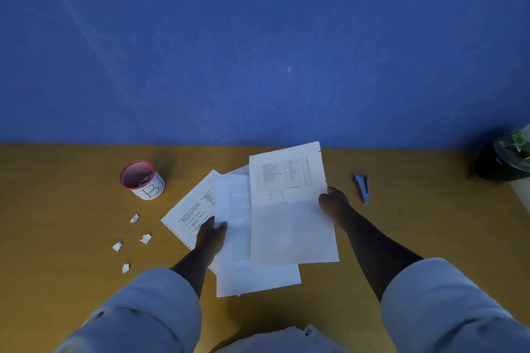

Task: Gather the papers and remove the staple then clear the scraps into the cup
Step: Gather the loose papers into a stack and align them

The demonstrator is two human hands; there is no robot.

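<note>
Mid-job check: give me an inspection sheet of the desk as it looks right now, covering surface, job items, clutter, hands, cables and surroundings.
Surface: yellow-brown wooden desk, against a blue wall.
Job's things: white printed paper sheets fanned and overlapping at centre; red-rimmed mesh cup with white "B" label at left, something small inside; blue staple remover lying at right, untouched.
Clutter: four small white paper scraps on the desk below the cup.
Grippers: left hand pinching the sheets' left side; right hand gripping the top sheet's right edge.
Cables: nothing seen.
Surroundings: dark plant pot at far right.
</note>
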